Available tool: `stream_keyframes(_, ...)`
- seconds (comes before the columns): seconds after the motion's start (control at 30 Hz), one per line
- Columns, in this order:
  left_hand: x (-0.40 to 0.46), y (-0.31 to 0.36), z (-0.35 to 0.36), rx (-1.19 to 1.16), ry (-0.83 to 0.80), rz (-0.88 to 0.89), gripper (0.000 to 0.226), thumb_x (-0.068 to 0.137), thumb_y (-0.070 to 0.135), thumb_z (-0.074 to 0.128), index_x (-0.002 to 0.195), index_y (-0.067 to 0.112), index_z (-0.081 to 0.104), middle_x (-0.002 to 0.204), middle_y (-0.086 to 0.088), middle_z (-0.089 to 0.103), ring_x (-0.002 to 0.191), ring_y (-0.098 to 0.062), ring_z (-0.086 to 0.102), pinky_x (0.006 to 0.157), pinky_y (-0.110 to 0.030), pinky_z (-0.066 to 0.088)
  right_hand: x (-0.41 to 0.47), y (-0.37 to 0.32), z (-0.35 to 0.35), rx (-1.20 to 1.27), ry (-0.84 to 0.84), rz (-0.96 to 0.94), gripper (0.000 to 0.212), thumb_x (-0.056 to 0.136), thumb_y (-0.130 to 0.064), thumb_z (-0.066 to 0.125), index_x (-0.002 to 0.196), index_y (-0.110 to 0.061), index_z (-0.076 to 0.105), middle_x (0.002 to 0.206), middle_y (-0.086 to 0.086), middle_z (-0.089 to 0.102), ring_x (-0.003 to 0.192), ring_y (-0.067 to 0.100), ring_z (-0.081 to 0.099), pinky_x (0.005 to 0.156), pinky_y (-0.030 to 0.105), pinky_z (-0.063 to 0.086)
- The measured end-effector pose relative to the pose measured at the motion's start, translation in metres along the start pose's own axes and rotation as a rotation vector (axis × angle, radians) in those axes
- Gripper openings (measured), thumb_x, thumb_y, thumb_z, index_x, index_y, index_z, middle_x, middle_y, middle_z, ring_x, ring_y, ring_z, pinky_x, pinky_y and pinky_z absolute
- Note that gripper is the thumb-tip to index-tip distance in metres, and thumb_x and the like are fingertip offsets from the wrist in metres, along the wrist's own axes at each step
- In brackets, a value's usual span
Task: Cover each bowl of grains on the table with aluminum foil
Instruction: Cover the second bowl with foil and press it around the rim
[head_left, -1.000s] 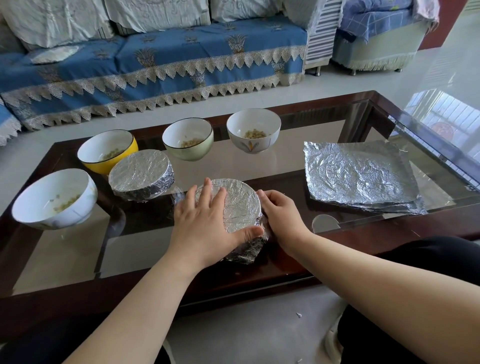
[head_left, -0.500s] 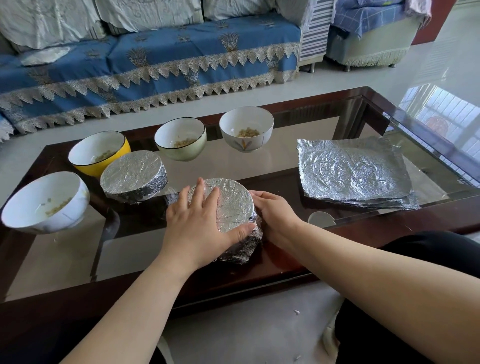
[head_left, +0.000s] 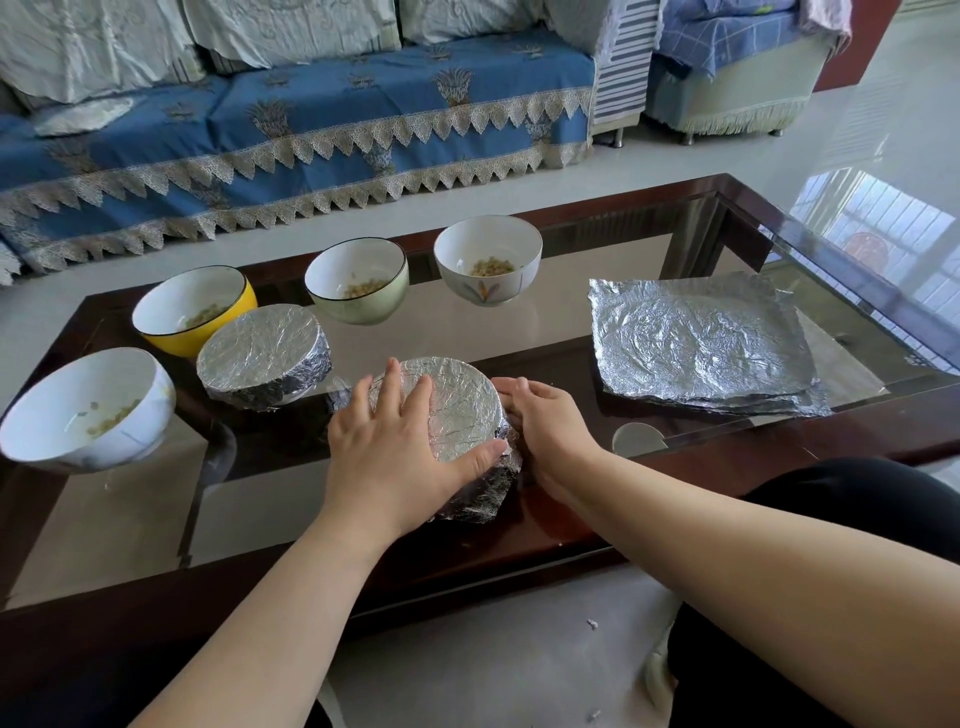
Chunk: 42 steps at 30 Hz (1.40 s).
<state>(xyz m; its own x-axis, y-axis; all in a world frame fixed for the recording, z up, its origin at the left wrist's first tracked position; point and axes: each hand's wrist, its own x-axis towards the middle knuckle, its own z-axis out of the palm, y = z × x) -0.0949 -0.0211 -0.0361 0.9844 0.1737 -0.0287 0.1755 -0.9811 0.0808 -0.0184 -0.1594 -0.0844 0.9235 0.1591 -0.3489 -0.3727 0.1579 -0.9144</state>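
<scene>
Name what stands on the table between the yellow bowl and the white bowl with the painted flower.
In the head view, an uncovered pale green bowl stands between the yellow bowl and the flowered white bowl.

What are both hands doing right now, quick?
Left hand: open, pressing flat on top of the foil-covered bowl.
Right hand: fingers curled round that bowl's right side, gripping it.

— Check: any lettering on the foil sheets (head_left: 701, 343)?
— None legible. The far white bowl (head_left: 488, 291) carries a painted flower only; no words, numbers or brands readable anywhere.
</scene>
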Motion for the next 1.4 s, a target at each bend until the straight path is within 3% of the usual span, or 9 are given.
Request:
stream_keyframes(0.17,-0.001,0.002,-0.001,0.004,0.003,-0.014,0.132,0.047,0.101,-0.008,0.155,0.028,0.018,0.166,-0.004,0.001,0.15,-0.028,0.001,0.117,-0.052,0.015,-0.022,-0.001,-0.005,-0.118,-0.135,-0.207,0.046,0.107,-0.034,0.027,0.11,-0.02,0.071,0.107,0.001,0.074,0.109,0.023,0.066,0.101,0.042,0.048)
stream_keyframes(0.27,-0.001,0.001,-0.001,0.01,0.002,-0.029,0.125,0.052,0.097,-0.001,0.155,0.028,0.019,0.166,-0.005,0.001,0.15,-0.029,0.002,0.117,-0.052,0.016,-0.028,0.004,-0.003,-0.247,-0.196,-0.328,0.049,0.105,-0.041,0.025,0.126,-0.021,0.065,0.121,-0.007,0.069,0.12,0.007,0.059,0.109,0.036,0.04)
stream_keyframes(0.43,-0.001,0.003,-0.002,-0.011,0.019,-0.083,0.126,0.053,0.098,-0.001,0.154,0.027,0.02,0.166,-0.006,0.005,0.15,-0.03,0.005,0.116,-0.053,0.018,-0.026,-0.004,-0.006,-0.306,-0.26,-0.284,0.046,0.103,-0.049,0.027,0.134,-0.024,0.051,0.127,-0.017,0.057,0.12,-0.002,0.05,0.107,0.025,0.037)
stream_keyframes(0.63,-0.002,0.0,-0.017,-0.134,-0.111,-0.098,0.115,0.062,0.094,-0.007,0.157,0.031,0.009,0.166,-0.005,-0.006,0.151,-0.032,-0.004,0.118,-0.052,0.013,-0.017,-0.004,-0.002,-0.393,-0.181,-0.318,0.032,0.103,-0.039,0.038,0.119,-0.015,0.052,0.11,-0.012,0.058,0.105,0.004,0.055,0.099,0.032,0.044)
stream_keyframes(0.77,-0.011,-0.008,-0.035,-0.117,-0.165,-0.068,0.11,0.062,0.09,0.001,0.157,0.035,0.003,0.166,0.0,-0.004,0.149,-0.031,0.007,0.116,-0.048,0.019,-0.01,-0.012,-0.004,-0.42,-0.173,-0.355,0.013,0.1,-0.026,0.05,0.106,-0.023,0.061,0.125,-0.007,0.059,0.102,-0.001,0.058,0.101,0.03,0.045)
stream_keyframes(0.87,-0.011,-0.013,-0.03,0.044,-0.093,-0.025,0.119,0.058,0.095,-0.014,0.157,0.031,-0.002,0.165,-0.005,-0.011,0.151,-0.034,-0.006,0.118,-0.054,0.007,-0.007,-0.017,-0.004,-0.499,-0.158,-0.365,0.016,0.1,-0.027,0.051,0.103,-0.025,0.066,0.106,0.001,0.07,0.099,0.016,0.064,0.095,0.037,0.049)
stream_keyframes(1.03,0.001,-0.012,-0.011,0.028,-0.091,0.144,0.137,0.04,0.099,-0.023,0.157,0.03,-0.007,0.163,-0.006,-0.021,0.149,-0.032,-0.02,0.121,-0.054,-0.005,-0.009,-0.012,-0.005,-0.395,-0.146,-0.344,0.02,0.101,-0.033,0.047,0.109,-0.023,0.062,0.105,-0.001,0.07,0.103,0.01,0.064,0.098,0.036,0.049)
stream_keyframes(1.17,0.004,-0.013,-0.006,0.013,-0.087,0.148,0.134,0.042,0.099,-0.021,0.157,0.033,-0.003,0.165,-0.001,-0.013,0.151,-0.028,-0.014,0.121,-0.05,-0.003,-0.012,-0.007,-0.006,-0.368,-0.132,-0.296,0.026,0.101,-0.032,0.048,0.103,-0.013,0.065,0.101,0.008,0.07,0.093,0.016,0.064,0.09,0.039,0.05)
stream_keyframes(1.4,0.003,-0.012,-0.005,0.028,-0.052,0.148,0.129,0.046,0.099,-0.019,0.157,0.035,0.001,0.166,0.0,-0.009,0.152,-0.027,-0.009,0.121,-0.049,0.0,-0.009,-0.007,-0.004,-0.05,-0.134,-0.122,0.019,0.094,-0.021,0.062,0.078,-0.012,0.062,0.065,-0.002,0.064,0.057,0.01,0.057,0.055,0.024,0.046)
